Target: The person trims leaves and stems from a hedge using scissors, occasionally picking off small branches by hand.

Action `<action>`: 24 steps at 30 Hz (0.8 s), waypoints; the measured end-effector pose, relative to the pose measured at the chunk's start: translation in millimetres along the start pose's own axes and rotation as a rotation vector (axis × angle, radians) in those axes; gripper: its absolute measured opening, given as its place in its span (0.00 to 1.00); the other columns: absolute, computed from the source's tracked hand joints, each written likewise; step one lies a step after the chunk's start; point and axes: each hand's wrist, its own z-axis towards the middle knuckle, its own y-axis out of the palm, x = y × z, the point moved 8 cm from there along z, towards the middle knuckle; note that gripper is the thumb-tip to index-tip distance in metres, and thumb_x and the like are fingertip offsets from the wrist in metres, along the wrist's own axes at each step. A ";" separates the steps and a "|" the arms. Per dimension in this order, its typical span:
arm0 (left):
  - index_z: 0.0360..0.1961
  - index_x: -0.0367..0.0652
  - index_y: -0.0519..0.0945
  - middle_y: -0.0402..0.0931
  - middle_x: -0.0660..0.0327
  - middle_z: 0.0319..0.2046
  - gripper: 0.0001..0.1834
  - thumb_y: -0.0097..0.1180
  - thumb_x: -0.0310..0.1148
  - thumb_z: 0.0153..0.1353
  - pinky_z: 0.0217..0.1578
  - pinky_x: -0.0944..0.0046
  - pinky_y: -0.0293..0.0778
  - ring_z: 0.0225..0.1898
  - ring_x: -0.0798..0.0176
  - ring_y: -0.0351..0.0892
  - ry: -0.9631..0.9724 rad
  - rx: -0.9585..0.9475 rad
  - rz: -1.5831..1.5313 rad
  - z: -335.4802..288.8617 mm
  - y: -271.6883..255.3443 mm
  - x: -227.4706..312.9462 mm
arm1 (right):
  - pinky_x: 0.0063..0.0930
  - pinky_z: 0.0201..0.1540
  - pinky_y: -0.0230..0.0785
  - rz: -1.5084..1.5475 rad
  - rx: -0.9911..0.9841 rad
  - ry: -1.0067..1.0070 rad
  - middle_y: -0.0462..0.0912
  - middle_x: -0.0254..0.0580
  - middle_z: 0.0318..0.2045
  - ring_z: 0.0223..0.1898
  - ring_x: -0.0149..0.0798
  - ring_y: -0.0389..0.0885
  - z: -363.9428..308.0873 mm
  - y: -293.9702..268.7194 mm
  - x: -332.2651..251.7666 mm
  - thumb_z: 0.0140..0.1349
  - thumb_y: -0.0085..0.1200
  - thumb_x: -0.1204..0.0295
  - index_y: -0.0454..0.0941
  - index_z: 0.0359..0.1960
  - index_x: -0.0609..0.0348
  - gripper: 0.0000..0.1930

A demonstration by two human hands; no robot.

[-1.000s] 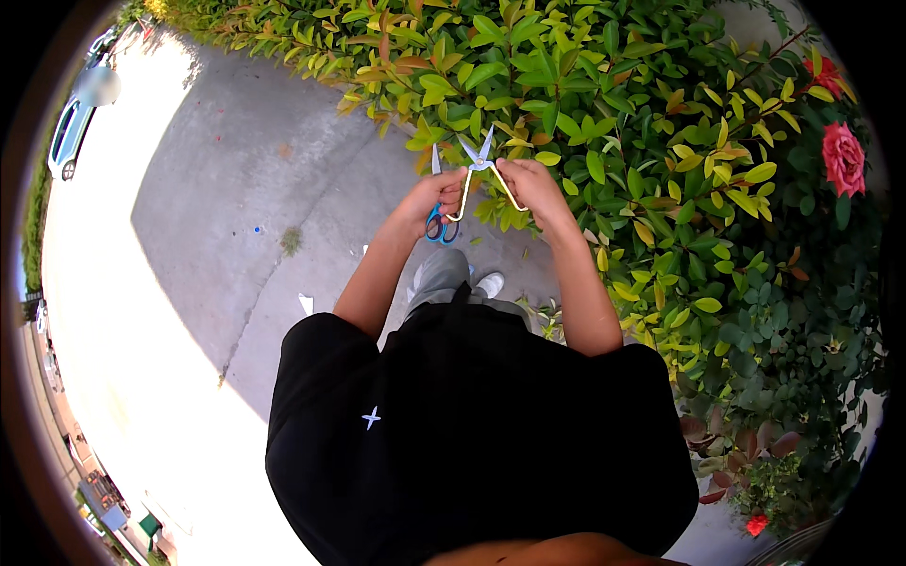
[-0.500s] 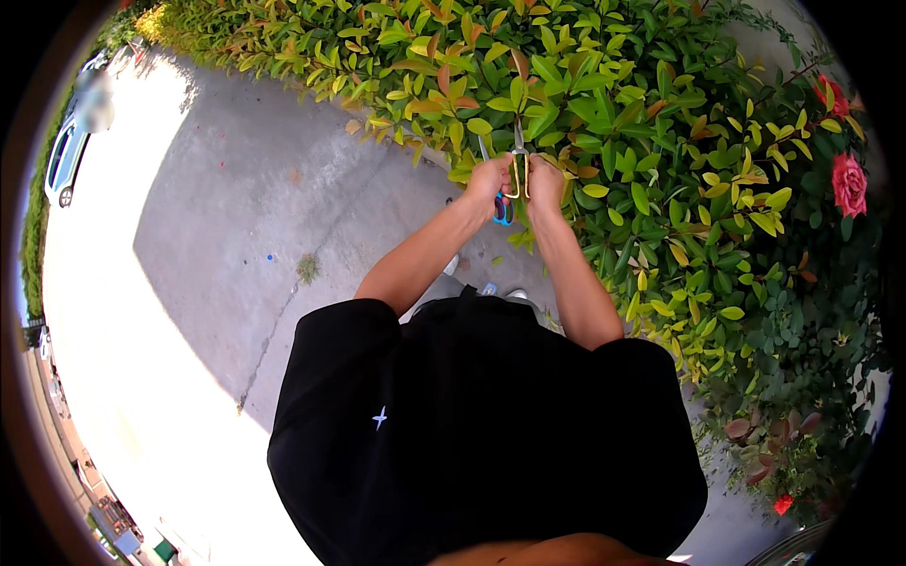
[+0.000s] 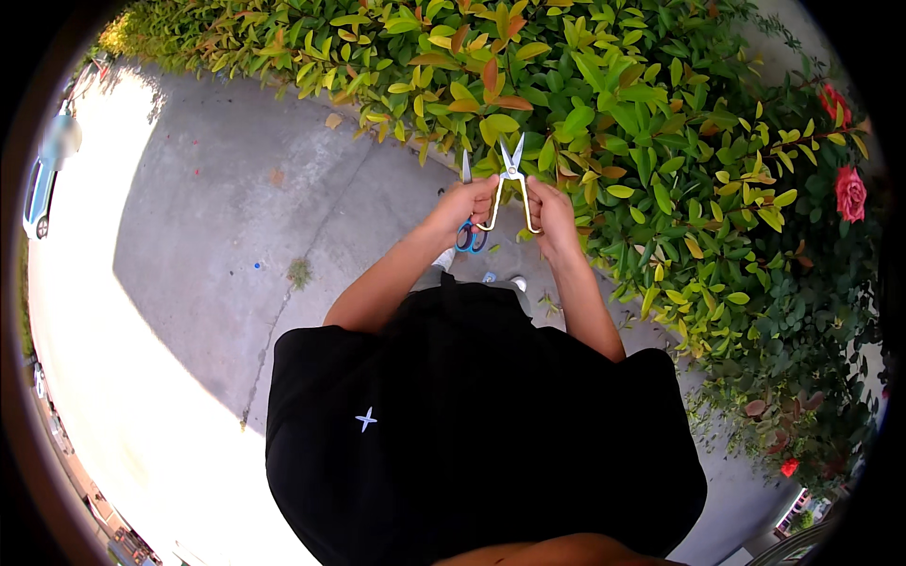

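Note:
Both my hands grip a pair of pruning shears (image 3: pixel 511 174) with pale yellowish handles, one handle in each. The shears' short blades are spread in a V and point away from me, in front of the leaves. My left hand (image 3: pixel 467 205) is closed round the left handle and also holds scissors (image 3: pixel 471 237) with blue and dark finger loops; their blade sticks up beyond the fingers, the loops hang below. My right hand (image 3: pixel 550 212) is closed on the right handle, beside the hedge (image 3: pixel 604 123) of green, yellow and reddish leaves.
The hedge runs along the far side and down the right, with pink-red roses (image 3: pixel 850 194) at the right. Grey concrete (image 3: pixel 217 217) with a crack and a small weed tuft (image 3: pixel 299 274) lies to the left. A car (image 3: pixel 40 196) stands at the far left.
Both hands have come back nearer to me and slightly apart. The shears' handles and blades have spread open, and the blades have drawn back from the leaves.

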 end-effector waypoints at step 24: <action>0.24 0.55 0.70 0.58 0.77 0.14 0.16 0.45 0.46 0.70 0.14 0.73 0.51 0.15 0.78 0.57 0.124 0.207 0.002 54.8 -47.6 52.1 | 0.29 0.15 0.71 0.207 0.205 -0.198 0.80 0.45 0.21 0.15 0.37 0.78 76.2 65.5 -3.5 0.68 0.40 0.69 0.75 0.32 0.64 0.13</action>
